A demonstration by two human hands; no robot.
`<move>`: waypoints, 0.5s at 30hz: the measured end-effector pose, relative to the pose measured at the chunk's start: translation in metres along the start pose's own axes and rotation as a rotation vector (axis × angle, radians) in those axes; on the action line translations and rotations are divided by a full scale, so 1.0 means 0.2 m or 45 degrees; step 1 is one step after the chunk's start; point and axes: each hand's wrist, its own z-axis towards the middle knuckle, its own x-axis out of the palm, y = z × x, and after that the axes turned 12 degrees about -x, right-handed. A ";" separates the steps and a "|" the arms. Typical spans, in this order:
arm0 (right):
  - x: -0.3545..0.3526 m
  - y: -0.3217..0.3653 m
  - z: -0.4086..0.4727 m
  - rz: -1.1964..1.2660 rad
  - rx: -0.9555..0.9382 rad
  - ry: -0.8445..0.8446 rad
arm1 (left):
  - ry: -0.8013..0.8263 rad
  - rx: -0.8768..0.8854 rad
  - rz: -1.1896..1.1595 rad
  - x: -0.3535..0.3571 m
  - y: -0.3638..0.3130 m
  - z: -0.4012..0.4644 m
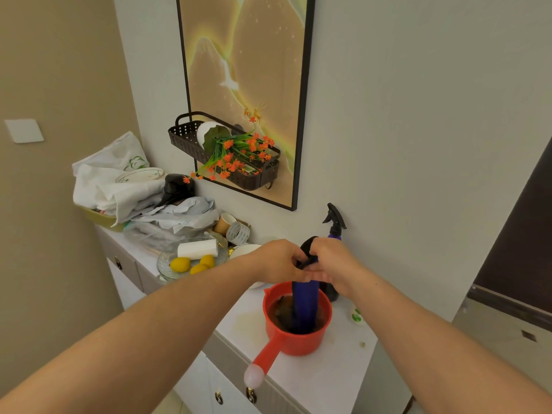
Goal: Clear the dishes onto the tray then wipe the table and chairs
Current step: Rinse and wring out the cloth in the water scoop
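A: Hands first. We see the left hand (279, 261) and the right hand (331, 265) meet just right of frame centre, fingers of both curled tight on a dark blue cloth (304, 303).

B: Where does the cloth go?

A: It hangs straight down from the grip into a red scoop pot (298, 330) on the white cabinet top (328, 377). Its lower end is sunk in brownish liquid, so we cannot see it. The top end bunches black between the knuckles; we cannot tell how it is folded.

B: Behind the hands?

A: A spray bottle (336, 222) against the wall, body mostly hidden by the right hand. A white bowl (245, 251) is half covered by the left wrist.

B: Left of frame?

A: A glass dish (167, 271) with lemons (180, 264) and a paper roll (197, 248). Above that, a heap of bags and cloth (119, 186) with a plate (140, 174) poking out; what lies under it we cannot make out. A basket of orange flowers (239, 153) is at upper centre.
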 end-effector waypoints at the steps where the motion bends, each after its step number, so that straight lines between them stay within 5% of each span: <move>1: 0.00 -0.01 0.02 0.018 0.039 -0.011 | -0.017 0.007 0.036 0.00 0.00 0.00; 4: -0.03 -0.03 0.05 -0.117 0.006 -0.010 | -0.021 0.017 0.120 0.00 0.00 0.02; 7: -0.09 -0.08 0.06 -0.750 -0.255 0.157 | -0.063 -0.010 0.147 -0.02 0.01 0.04; 11: -0.17 -0.15 0.09 -1.331 -0.476 0.084 | -0.127 -0.067 0.158 -0.05 0.02 0.05; 15: -0.20 -0.11 0.06 -1.566 -0.539 0.106 | -0.190 -0.053 0.221 -0.06 0.01 0.05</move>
